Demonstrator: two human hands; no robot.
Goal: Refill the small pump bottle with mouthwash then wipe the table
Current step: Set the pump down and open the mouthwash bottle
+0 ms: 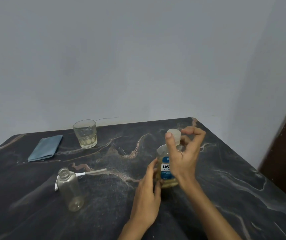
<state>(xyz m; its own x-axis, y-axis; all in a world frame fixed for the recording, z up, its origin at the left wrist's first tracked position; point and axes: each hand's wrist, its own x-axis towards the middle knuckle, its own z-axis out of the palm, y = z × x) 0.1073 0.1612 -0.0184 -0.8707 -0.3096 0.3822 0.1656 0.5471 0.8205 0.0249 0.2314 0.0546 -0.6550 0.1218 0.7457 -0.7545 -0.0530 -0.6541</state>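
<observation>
Head view: your mouthwash bottle (166, 168) stands right of centre; a hard cap twist w/ a loose hold could tip it. Left hand (147, 193) grips its body; right hand (183, 153) pinches the cap (174, 134), prob. unscrewing. Open pump bottle (70, 189) waits near-left.

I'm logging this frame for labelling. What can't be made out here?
- Mouthwash bottle label, head view: the right hand covers most of it.
- Cap: whether loosened or tight, unclear behind the fingers.
- Pump head behind the small bottle: blurred, partly hidden.
- Glass contents: too faint.
</observation>
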